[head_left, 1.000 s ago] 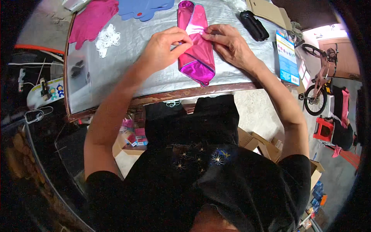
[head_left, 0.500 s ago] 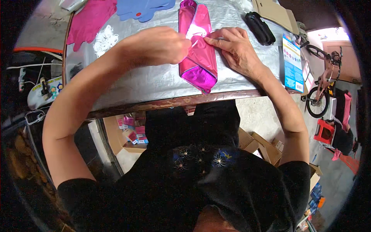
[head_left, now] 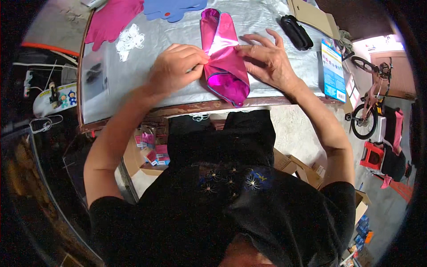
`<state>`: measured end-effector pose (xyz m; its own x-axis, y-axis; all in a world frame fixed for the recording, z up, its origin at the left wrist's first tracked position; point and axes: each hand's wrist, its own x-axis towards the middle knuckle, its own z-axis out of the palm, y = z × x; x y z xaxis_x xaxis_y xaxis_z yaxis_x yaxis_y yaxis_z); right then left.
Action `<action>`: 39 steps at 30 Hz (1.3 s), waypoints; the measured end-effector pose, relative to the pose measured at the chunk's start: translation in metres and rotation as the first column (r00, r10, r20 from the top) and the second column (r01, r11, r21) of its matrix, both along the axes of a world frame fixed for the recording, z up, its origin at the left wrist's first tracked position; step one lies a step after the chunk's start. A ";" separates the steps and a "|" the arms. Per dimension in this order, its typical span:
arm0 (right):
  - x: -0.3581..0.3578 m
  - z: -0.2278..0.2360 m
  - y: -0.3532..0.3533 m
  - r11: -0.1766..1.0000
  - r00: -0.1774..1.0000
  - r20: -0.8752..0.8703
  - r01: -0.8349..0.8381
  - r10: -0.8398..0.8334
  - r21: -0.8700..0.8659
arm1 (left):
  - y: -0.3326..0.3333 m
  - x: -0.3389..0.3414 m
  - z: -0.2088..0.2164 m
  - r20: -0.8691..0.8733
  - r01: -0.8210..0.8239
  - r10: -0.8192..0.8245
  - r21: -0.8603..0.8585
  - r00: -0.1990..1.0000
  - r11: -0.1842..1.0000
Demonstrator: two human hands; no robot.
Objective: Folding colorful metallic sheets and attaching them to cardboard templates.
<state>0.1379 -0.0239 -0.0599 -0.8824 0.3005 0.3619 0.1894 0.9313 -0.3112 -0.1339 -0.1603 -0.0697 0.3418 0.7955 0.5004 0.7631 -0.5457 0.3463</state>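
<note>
On the silvery table cover lies a shiny metallic-pink folded sheet [head_left: 227,64] with thin dark edging. Its near end gapes and shows a brighter magenta inside. My left hand [head_left: 180,66] pinches the sheet's left edge around its middle, thumb and fingertips together. At the opposite edge my right hand [head_left: 269,60] grips the sheet between thumb and forefinger, its other fingers spread away. Between the two hands the sheet is drawn narrower. A tangle of white cords or loops [head_left: 130,41] lies left of my left hand.
A pink sheet [head_left: 109,22] and a blue scalloped piece [head_left: 175,8] lie at the far left. A black elongated case [head_left: 296,33], cardboard [head_left: 313,18] and a blue-and-white printed card [head_left: 332,71] are on the right. The brown table edge [head_left: 191,107] runs before me.
My left hand has moved down and left from over the sheet, turning from a fist to a pinch at its left edge. The sheet's middle is more gathered; its near end gapes wider.
</note>
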 end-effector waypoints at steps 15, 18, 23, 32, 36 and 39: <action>-0.021 -0.013 -0.018 0.948 0.975 -0.074 0.182 -0.207 -0.261 | -0.024 0.031 -0.001 0.166 -0.496 0.514 -0.136 0.842 0.857; -0.027 -0.019 -0.019 0.948 0.955 -0.134 0.230 -0.263 -0.219 | -0.016 0.033 -0.008 0.230 -0.535 0.566 -0.185 0.792 0.824; -0.034 -0.019 -0.020 0.918 0.940 -0.129 0.269 -0.316 -0.292 | -0.004 0.040 -0.010 0.234 -0.604 0.656 -0.260 0.718 0.754; -0.041 -0.017 -0.025 0.905 0.922 -0.068 0.358 -0.381 -0.229 | -0.002 0.056 0.001 0.145 -0.740 0.821 -0.369 0.552 0.563; -0.042 -0.020 -0.025 0.920 0.927 -0.082 0.346 -0.365 -0.184 | 0.008 0.063 0.008 -0.039 -0.852 0.866 -0.211 0.498 0.480; -0.042 -0.021 -0.025 0.925 0.928 -0.103 0.339 -0.359 -0.171 | 0.020 0.068 0.003 -0.054 -0.896 0.895 0.001 0.443 0.443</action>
<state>0.0961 -0.0484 -0.0805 -0.6604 0.6394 0.3938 0.4424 0.7550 -0.4840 -0.0658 -0.1404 -0.0662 -0.5491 0.6825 0.4824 0.8357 0.4574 0.3039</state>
